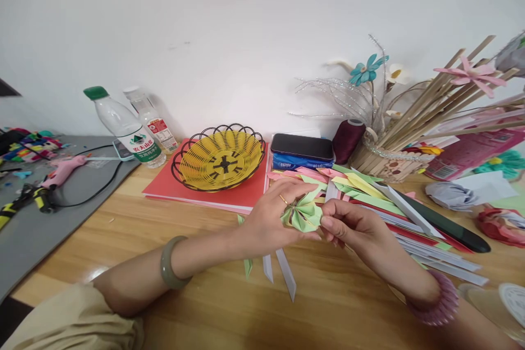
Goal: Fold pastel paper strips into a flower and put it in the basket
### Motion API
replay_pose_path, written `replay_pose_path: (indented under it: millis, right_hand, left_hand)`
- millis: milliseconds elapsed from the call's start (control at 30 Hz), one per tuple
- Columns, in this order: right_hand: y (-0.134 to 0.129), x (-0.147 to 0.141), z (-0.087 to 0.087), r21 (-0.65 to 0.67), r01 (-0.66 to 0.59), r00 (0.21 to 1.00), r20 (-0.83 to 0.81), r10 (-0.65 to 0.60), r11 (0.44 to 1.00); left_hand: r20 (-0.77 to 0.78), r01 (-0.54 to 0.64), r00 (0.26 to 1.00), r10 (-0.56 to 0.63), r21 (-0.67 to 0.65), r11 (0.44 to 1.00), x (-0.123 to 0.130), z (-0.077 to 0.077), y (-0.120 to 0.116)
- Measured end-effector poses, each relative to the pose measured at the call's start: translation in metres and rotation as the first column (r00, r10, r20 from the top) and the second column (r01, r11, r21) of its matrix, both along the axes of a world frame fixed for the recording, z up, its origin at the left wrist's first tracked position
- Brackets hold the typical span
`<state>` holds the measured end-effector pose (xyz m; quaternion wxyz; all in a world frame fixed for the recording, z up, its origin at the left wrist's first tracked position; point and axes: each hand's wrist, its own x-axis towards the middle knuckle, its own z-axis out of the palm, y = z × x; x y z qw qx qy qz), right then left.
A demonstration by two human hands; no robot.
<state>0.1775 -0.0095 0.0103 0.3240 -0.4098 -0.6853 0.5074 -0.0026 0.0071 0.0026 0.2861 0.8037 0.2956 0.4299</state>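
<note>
A green folded paper piece [302,213], shaped like a fan or flower, is held above the wooden table. My left hand [268,217], with a ring and a jade-coloured bangle, wraps round its left side. My right hand [355,225], with a purple coil on the wrist, pinches its right edge between thumb and fingers. Below my left hand lie white folded strips [286,275] and a green strip [248,267], partly hidden by the hand and forearm. Behind my right hand is a pile of coloured paper strips [365,188].
A yellow basket [223,161] sits on red paper [162,185]. Two bottles [137,139] stand left of it, beside a grey mat [88,191] with a pink glue gun [65,169]. At right are a phone [302,146], dark thread [348,139], sticks [435,98] and a plastic cup [498,306].
</note>
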Motion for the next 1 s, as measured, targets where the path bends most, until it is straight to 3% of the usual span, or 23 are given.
replay_pose_path:
  millis: [333, 533, 667, 800, 867, 1000]
  right_hand:
    - [-0.002, -0.002, 0.003, -0.181, -0.089, 0.986, -0.153, 0.061, 0.979]
    - [-0.002, -0.002, 0.001, -0.191, -0.147, 0.975, -0.191, 0.110, 0.971]
    - [0.000, -0.002, 0.002, -0.163, -0.081, 0.990, -0.127, 0.061, 0.983]
    - [0.004, 0.002, 0.002, -0.127, 0.097, 0.990, -0.092, -0.109, 0.987]
    - [0.004, 0.002, 0.002, -0.131, 0.119, 0.978, -0.158, -0.139, 0.984]
    - [0.002, -0.001, 0.001, -0.168, 0.025, 0.964, -0.259, -0.068, 0.985]
  left_hand:
    - [0.086, 0.028, 0.996, -0.029, 0.014, 1.000, -0.001, -0.003, -0.003]
    - [0.147, 0.042, 0.988, -0.047, 0.037, 0.998, -0.001, -0.008, -0.004]
    - [0.205, 0.071, 0.978, -0.036, -0.165, 0.984, 0.000, -0.005, -0.003]
    - [0.319, 0.174, 0.948, -0.011, -0.485, 0.857, 0.001, 0.001, 0.002]
    - [0.371, 0.248, 0.928, -0.046, -0.519, 0.818, 0.001, 0.003, 0.004]
    - [0.418, 0.316, 0.902, -0.111, -0.462, 0.829, 0.001, 0.001, 0.005]
